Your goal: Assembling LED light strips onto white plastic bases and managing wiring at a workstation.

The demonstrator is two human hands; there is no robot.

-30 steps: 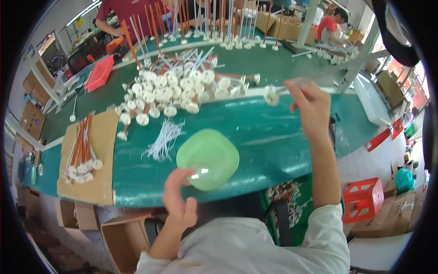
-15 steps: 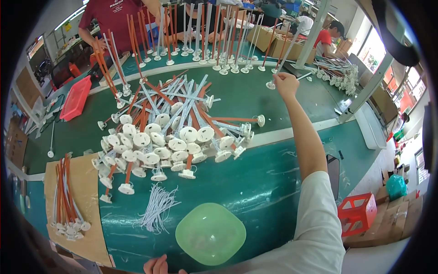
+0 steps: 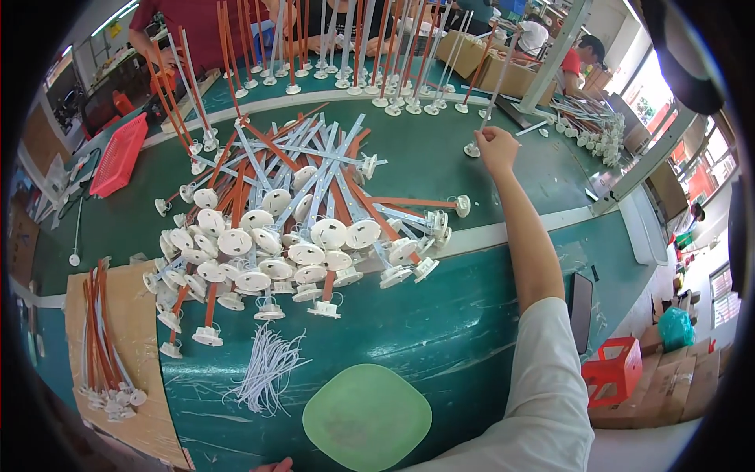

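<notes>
My right hand (image 3: pixel 497 149) is stretched out over the far side of the bench, its fingers pinched round a thin grey strip (image 3: pixel 492 98). The strip stands upright on a small white round base (image 3: pixel 472 149), which appears to rest on the bench. Only a bit of my left hand (image 3: pixel 277 466) shows at the bottom edge, and most of its fingers are out of the picture. Close by it stands a pale green bowl (image 3: pixel 367 417). A bundle of thin white cords (image 3: pixel 267 370) lies left of the bowl.
A big heap of grey and orange strips with white round bases (image 3: pixel 328 234) covers the middle. Rows of similar upright strips (image 3: pixel 362 47) stand beyond it. A smaller bundle (image 3: pixel 106 338) lies on cardboard, left. A red basket (image 3: pixel 119 157) and a phone (image 3: pixel 580 311) flank the heap.
My right hand still grips the strip, which has come more upright. My left hand has slipped further out at the bottom edge. The view has shifted slightly.
</notes>
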